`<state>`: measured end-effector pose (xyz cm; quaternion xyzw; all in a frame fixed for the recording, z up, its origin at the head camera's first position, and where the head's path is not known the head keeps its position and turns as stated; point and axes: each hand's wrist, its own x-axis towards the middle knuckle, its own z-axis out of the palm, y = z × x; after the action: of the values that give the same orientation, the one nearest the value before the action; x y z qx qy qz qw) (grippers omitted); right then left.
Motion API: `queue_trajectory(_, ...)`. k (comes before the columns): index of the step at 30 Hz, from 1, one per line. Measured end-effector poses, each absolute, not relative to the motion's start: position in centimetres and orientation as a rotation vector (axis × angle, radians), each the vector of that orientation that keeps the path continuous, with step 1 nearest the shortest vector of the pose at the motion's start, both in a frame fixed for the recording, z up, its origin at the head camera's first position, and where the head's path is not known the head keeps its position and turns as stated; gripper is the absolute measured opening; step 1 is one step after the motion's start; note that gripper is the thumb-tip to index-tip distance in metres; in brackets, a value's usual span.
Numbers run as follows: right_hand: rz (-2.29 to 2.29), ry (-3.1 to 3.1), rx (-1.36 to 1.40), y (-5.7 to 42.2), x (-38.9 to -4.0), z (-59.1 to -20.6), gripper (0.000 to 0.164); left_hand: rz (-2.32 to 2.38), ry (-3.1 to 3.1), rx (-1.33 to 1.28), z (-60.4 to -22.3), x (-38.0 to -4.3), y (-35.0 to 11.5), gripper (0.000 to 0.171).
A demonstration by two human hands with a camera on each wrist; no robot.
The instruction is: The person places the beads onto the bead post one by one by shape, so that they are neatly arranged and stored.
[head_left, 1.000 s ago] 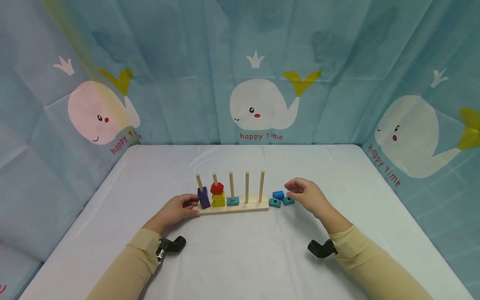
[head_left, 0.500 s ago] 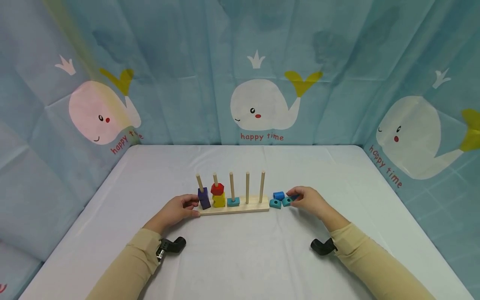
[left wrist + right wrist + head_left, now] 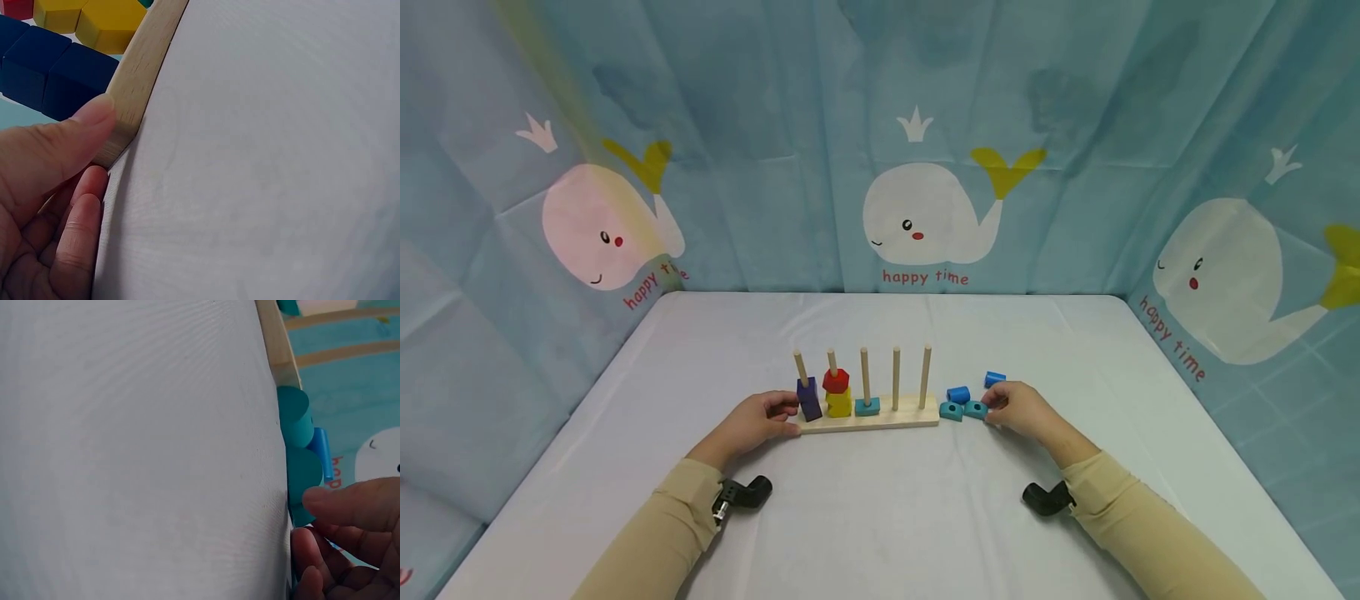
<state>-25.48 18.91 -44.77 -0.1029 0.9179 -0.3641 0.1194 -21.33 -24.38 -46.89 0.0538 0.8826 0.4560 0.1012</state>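
Note:
A wooden peg stand (image 3: 872, 423) with several upright pegs sits mid-table. Dark blue-purple blocks (image 3: 808, 400) are on its leftmost peg, a red hexagonal block (image 3: 836, 381) tops yellow blocks (image 3: 838, 405) on the second, and a flat teal block (image 3: 867, 407) is on the third. My left hand (image 3: 758, 424) grips the stand's left end, thumb (image 3: 97, 111) on the wood's corner and fingers curled behind. At the right, my right hand (image 3: 1021, 410) pinches a teal half-round block (image 3: 975, 409). Another teal half-round block (image 3: 951, 411) lies between it and the stand.
One blue cylinder (image 3: 958, 394) lies behind the teal blocks, and another blue cylinder (image 3: 995, 379) is farther back, beyond the right fingers. White cloth (image 3: 880, 517) covers the table. A whale-print curtain (image 3: 760, 225) surrounds its back and sides.
My right hand has come down toward me onto the right-hand teal block. The farther blue cylinder now shows behind the fingers. My left hand stays at the stand's end.

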Motion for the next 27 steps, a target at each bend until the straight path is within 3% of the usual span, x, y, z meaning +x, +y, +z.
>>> queue_trajectory(16,-1.006,2.733,-0.315,18.4,-25.7,-44.4,0.012,1.363,2.594,0.16,-47.1,-21.5,-24.5,0.058)
queue_trajectory(27,-1.152,2.689,-0.328,17.7,-25.9,-38.7,0.022,1.357,2.599,0.182,-46.9,-21.4,-24.5,0.056)
